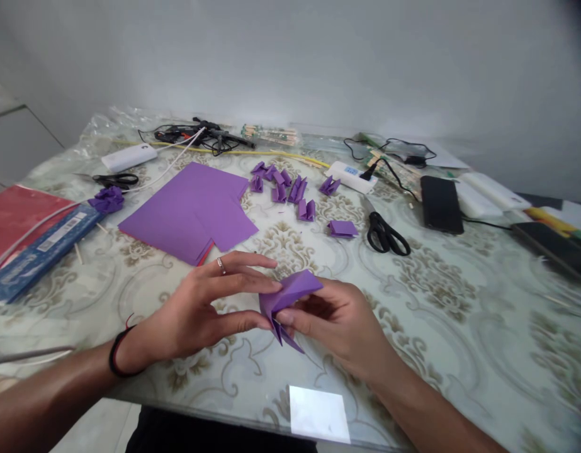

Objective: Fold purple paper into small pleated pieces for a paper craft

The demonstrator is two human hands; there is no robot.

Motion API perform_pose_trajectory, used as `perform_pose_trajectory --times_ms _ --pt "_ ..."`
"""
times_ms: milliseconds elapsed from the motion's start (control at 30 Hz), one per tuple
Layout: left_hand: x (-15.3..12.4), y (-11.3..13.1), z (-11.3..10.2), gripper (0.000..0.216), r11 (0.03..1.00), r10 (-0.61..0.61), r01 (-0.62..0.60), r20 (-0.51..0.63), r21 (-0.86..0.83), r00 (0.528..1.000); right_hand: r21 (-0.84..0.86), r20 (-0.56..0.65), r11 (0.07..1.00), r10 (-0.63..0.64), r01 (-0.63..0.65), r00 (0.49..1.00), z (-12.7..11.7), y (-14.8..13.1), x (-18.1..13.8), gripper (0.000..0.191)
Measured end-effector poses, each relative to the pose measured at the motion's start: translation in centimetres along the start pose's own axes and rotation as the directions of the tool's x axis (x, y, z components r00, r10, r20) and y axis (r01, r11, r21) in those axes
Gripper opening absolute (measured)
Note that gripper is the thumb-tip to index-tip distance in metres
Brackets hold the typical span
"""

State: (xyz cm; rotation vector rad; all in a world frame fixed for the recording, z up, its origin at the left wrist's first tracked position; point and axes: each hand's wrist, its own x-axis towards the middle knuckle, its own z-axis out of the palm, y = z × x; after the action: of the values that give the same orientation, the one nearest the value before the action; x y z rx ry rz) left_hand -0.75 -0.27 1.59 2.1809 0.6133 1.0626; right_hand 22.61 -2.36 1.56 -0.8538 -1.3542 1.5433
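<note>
A piece of folded purple paper [293, 289] is held between my hands above the table's near part, its creased flaps pointing down and to the right. My left hand [209, 302] pinches its left edge between thumb and fingertips. From the other side my right hand [337, 321] grips it, thumb in front and the other fingers partly hidden behind. Beyond my hands stand several small folded purple paper pieces [297, 189]. One flatter folded piece [342, 229] lies nearer, left of the black-handled scissors [384, 233].
Purple paper sheets [177, 207] lie left of centre. Further left are a crumpled purple paper [107, 199], a red and blue paper pack [39, 233] and second scissors [113, 180]. A power strip [351, 176], cables and a phone [441, 204] sit to the back and right.
</note>
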Motion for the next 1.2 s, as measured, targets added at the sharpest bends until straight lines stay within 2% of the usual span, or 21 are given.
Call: perform_pose_trajectory --times_ms 67,167,267,367,500,567,633,733,967,1067,1133,1200 --pt "-0.1 0.1 0.3 0.046 0.999 -0.023 0.023 0.0 -0.05 1.0 -0.14 -0.026 0.985 -0.107 0.102 0.994 0.0 -0.1 -0.1 0.007" --pt "-0.3 0.2 0.7 0.048 0.993 -0.051 0.05 -0.002 -0.104 0.999 -0.385 -0.023 0.885 -0.293 0.262 0.956 0.0 -0.3 -0.2 0.011" --pt "-0.3 0.3 1.0 0.049 0.99 -0.057 0.056 -0.009 -0.126 0.998 -0.511 -0.01 0.795 -0.385 0.326 0.923 0.2 -0.2 -0.5 0.012" --pt "-0.2 0.4 1.1 0.046 0.99 -0.085 0.082 -0.02 -0.118 0.996 -0.497 -0.123 0.829 -0.362 0.259 0.924 0.7 0.5 -0.8 0.018" --pt "-0.2 0.4 1.3 0.044 0.972 -0.162 0.156 -0.02 -0.174 0.987 -0.38 -0.246 0.88 -0.392 0.284 0.886 1.1 1.4 -1.1 0.059" --pt "-0.3 0.3 1.3 0.044 0.959 -0.194 0.187 -0.012 -0.212 0.981 -0.411 -0.216 0.856 -0.427 0.314 0.878 1.0 1.4 -1.0 0.064" --pt "-0.3 0.1 1.3 0.042 0.96 -0.198 0.188 -0.028 -0.209 0.98 -0.458 -0.132 0.819 -0.447 0.346 0.885 0.7 1.1 -0.9 0.051" --pt "-0.3 0.0 1.2 0.041 0.977 -0.174 0.161 -0.088 -0.138 0.981 -0.47 -0.052 0.802 -0.442 0.369 0.895 0.2 0.6 -0.7 0.035" --pt "0.0 0.4 0.8 0.032 0.981 -0.179 0.162 -0.175 -0.111 0.968 -0.26 -0.103 0.939 -0.258 0.224 0.961 -0.3 0.0 -0.5 0.031" --pt "0.0 0.5 0.9 0.028 0.979 -0.181 0.158 -0.199 -0.125 0.963 -0.206 -0.072 0.964 -0.187 0.169 0.98 -0.4 0.1 -0.6 0.038" --pt "0.0 0.5 1.0 0.025 0.978 -0.189 0.164 -0.214 -0.13 0.958 -0.199 -0.066 0.967 -0.173 0.157 0.983 -0.4 0.4 -0.7 0.047" --pt "0.0 0.5 1.0 0.023 0.979 -0.192 0.17 -0.223 -0.116 0.956 -0.205 -0.09 0.967 -0.174 0.152 0.981 -0.3 0.6 -0.8 0.047"
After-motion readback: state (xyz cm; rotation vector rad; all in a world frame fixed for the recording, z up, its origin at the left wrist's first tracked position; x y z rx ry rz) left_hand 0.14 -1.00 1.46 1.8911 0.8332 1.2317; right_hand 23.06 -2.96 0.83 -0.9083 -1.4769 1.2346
